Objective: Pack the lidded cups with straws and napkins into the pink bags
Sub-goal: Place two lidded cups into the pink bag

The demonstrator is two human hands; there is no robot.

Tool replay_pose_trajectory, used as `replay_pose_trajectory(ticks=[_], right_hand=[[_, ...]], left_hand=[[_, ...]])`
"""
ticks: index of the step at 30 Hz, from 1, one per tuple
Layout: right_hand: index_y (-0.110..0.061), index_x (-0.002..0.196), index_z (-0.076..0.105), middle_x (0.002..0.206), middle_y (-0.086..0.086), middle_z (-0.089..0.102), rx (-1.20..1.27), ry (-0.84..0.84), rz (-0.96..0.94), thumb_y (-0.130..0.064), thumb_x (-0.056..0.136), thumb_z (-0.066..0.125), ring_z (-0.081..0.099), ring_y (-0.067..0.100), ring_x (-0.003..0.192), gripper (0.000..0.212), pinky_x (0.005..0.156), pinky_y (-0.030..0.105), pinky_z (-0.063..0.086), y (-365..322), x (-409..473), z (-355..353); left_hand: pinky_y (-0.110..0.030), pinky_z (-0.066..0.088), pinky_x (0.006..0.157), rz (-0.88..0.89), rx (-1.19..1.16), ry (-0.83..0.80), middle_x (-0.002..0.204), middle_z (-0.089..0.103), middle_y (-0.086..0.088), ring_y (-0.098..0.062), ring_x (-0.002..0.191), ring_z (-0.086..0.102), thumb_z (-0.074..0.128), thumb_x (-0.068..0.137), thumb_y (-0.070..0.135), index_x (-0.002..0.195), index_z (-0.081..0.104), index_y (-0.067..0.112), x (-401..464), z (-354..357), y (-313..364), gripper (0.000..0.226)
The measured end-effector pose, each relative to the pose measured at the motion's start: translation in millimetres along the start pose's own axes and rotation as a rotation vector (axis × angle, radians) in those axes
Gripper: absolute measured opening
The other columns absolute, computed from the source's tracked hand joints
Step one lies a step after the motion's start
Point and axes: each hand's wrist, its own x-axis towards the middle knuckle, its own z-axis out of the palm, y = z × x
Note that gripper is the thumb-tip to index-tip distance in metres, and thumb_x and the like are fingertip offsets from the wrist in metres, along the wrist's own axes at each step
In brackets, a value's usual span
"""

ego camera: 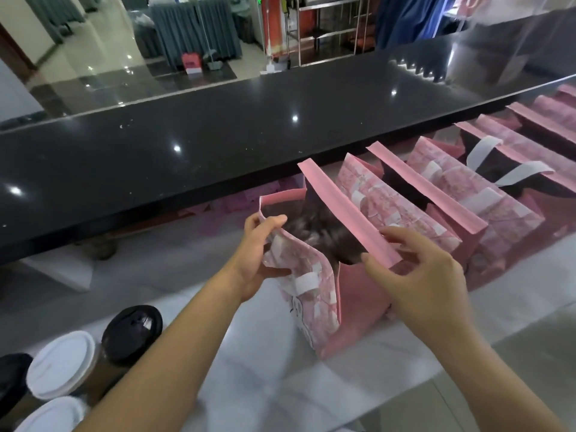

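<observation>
left grip (pixel 258 244) pinches pink bag (pixel 352 294) rim | right grip (pixel 417 275) opposite rim

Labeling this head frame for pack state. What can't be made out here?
- Nearest pink bag: its inside is dark and motion-blurred, so the contents are unreadable, head view.
- Left hand and right hand hold its rims open; fingertips are partly hidden behind the paper.
- Lidded cups: cut off by the bottom-left edge and the left forearm; total count unclear.
- Straws and napkins: none discernible.
- Row of bags behind: interiors shadowed.
</observation>
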Motion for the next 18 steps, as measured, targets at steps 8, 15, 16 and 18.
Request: replay_pose_trajectory(ticks=[8, 15, 16, 18], right_hand=[[-0.033, 0.089, 0.077, 0.074, -0.015, 0.073, 0.074, -0.099, -0.133, -0.02, 0.081, 0.071, 0.068, 0.007, 0.072, 0.017, 0.072, 0.036, 0.058, 7.9, 24.8, -8.1], [-0.039, 0.102, 0.072, 0.085, -0.028, 0.068, 0.08, -0.268, -0.345, -0.028, 0.093, 0.063, 0.067, -0.001, 0.082, 0.016, 0.074, 0.026, 0.058, -11.4, 49.1, 12.6], [-0.04, 0.103, 0.07, 0.085, -0.029, 0.067, 0.073, -0.307, -0.365, -0.028, 0.094, 0.063, 0.066, -0.004, 0.08, 0.017, 0.072, 0.019, 0.057, -15.4, 53.3, 15.3], [-0.042, 0.101, 0.067, 0.081, -0.028, 0.065, 0.044, -0.382, -0.38, -0.027, 0.095, 0.063, 0.063, -0.01, 0.068, 0.017, 0.06, 0.008, 0.051, -23.3, 62.2, 18.1]], left_hand=[[-0.059, 0.053, 0.092, -0.002, 0.024, 0.171, 0.127, 0.057, 0.0, -0.023, 0.118, 0.055, 0.066, 0.081, 0.047, 0.123, 0.053, 0.031, -67.5, -19.8, -22.6, 0.047], [-0.051, 0.041, 0.101, -0.026, 0.037, 0.233, 0.126, 0.062, 0.018, -0.01, 0.129, 0.047, 0.07, 0.055, 0.059, 0.109, 0.065, 0.044, -130.0, -44.4, -28.8, 0.056], [-0.049, 0.039, 0.102, -0.017, 0.05, 0.239, 0.125, 0.063, 0.02, -0.009, 0.129, 0.046, 0.069, 0.055, 0.06, 0.108, 0.066, 0.046, -136.1, -45.8, -28.9, 0.054], [-0.047, 0.037, 0.105, 0.031, 0.095, 0.257, 0.12, 0.067, 0.019, -0.009, 0.125, 0.052, 0.068, 0.059, 0.057, 0.108, 0.068, 0.044, -146.4, -47.4, -29.6, 0.051]])
